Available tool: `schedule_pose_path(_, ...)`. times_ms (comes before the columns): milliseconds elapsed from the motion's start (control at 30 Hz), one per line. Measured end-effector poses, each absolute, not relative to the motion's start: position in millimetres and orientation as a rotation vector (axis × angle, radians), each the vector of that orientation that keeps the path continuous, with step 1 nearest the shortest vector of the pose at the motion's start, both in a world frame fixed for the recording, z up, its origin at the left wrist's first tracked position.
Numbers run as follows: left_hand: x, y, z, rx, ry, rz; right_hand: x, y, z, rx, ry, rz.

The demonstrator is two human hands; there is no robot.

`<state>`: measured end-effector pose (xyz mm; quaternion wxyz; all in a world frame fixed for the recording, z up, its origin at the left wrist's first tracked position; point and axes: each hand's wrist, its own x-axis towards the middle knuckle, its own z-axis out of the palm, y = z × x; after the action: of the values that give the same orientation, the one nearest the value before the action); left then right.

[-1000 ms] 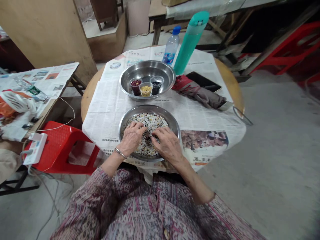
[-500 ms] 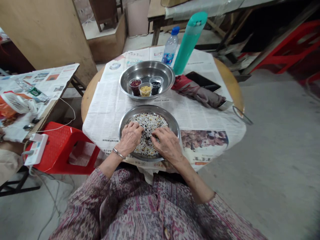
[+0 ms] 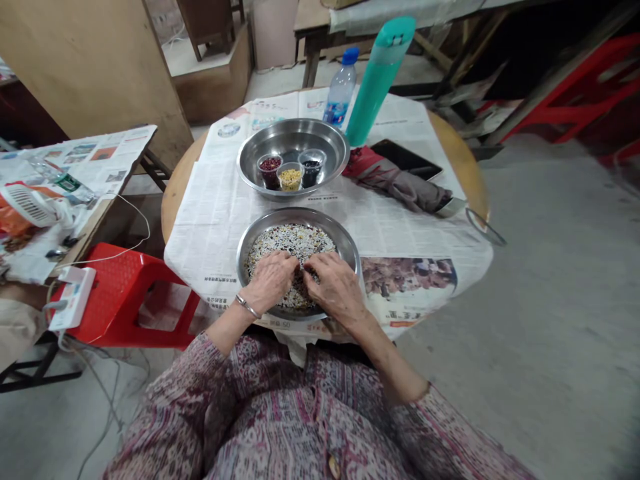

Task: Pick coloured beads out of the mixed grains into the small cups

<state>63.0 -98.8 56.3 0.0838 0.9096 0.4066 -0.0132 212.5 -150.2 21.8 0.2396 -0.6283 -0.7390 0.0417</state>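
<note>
Mixed grains (image 3: 295, 237), mostly white with dark, yellow and reddish bits, cover the bottom of a shallow steel basin (image 3: 353, 253) close to my body. My left hand (image 3: 273, 277) rests over its left half, fingers curled and pressed together down at the grains. Beside it, my right hand (image 3: 334, 283) bends its fingers into a pinch near the middle. The fingertips of both hands nearly meet, and whatever they hold is hidden. Behind, a second steel basin (image 3: 244, 160) bears clear cups of red beans (image 3: 270, 171), yellow beans (image 3: 290, 179) and black beans (image 3: 312, 171).
Newspaper (image 3: 210, 200) covers the round table. Toward the back stand a water bottle (image 3: 340, 93) and a tall green bottle (image 3: 380, 83). A folded umbrella (image 3: 400, 183) and a dark phone (image 3: 407, 160) lie at right. A red stool (image 3: 120, 293) holds a power strip (image 3: 73, 298).
My left hand has slid right and slightly down over the grains, closer to my right hand. My right hand stays nearly in place.
</note>
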Motion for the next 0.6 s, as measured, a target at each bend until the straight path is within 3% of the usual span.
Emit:
schedule_pose_path(300, 49, -100, 43, 2.572, 1.148, 0.324, 212, -151, 20, -1.716, -2.004, 0.12)
schedule_pose_path(600, 48, -101, 47, 2.589, 1.136, 0.252, 212, -152, 21, -1.689, -1.987, 0.144)
